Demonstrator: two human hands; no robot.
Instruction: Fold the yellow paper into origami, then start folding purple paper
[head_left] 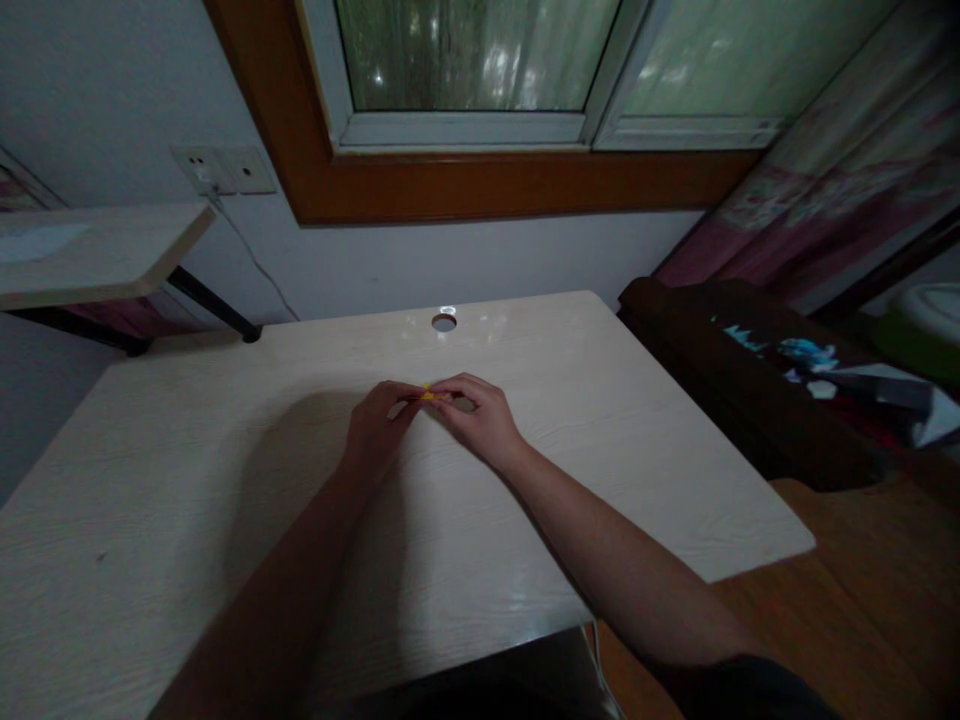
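Note:
A small yellow piece (427, 394) shows between my fingertips over the pale wood-grain desk (600, 420). Its kind is too small to make out, and the fingers cover most of it. My left hand (381, 420) pinches it from the left, thumb and fingers pressed together. From the other side my right hand (480, 412) pinches the same piece, fingers curled toward the thumb. The fingertips of both hands nearly meet. I cannot tell whether the piece touches the desk.
A round cable hole (444, 322) lies near the desk's back edge. At left stands a raised shelf (112, 260) on black legs (214, 302). A white cable (255, 258) hangs from a wall socket (202, 170). Beyond the right edge is a dark wooden bench (690, 370) with bags.

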